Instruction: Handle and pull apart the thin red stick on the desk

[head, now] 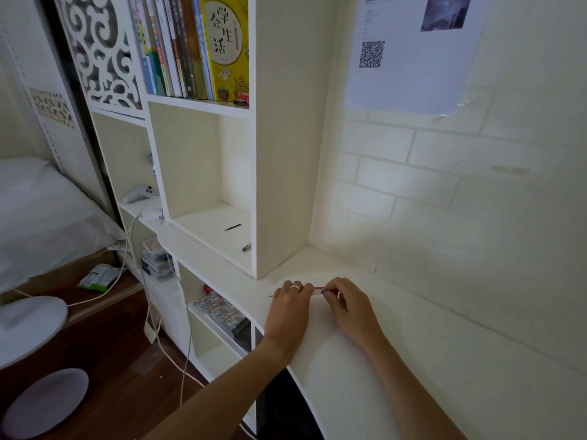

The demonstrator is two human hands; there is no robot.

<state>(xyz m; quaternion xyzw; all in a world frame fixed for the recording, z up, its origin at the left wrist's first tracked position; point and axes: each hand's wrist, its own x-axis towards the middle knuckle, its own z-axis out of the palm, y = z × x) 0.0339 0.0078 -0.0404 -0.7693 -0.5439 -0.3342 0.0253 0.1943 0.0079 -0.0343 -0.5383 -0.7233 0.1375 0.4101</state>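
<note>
From the head camera, both hands work low over the white desk (397, 360), just in front of the bookcase (286, 154). Between them runs 1 thin pen (318, 289), red along the short stretch that shows. The left hand (290, 308), a ring on 1 finger, curls its fingers round one end; the right hand (344, 304) pinches the other end at the fingertips. It looks light, stiff and smooth, likely slippery, so a firm pinch on the barrel near each end would serve best.
</note>
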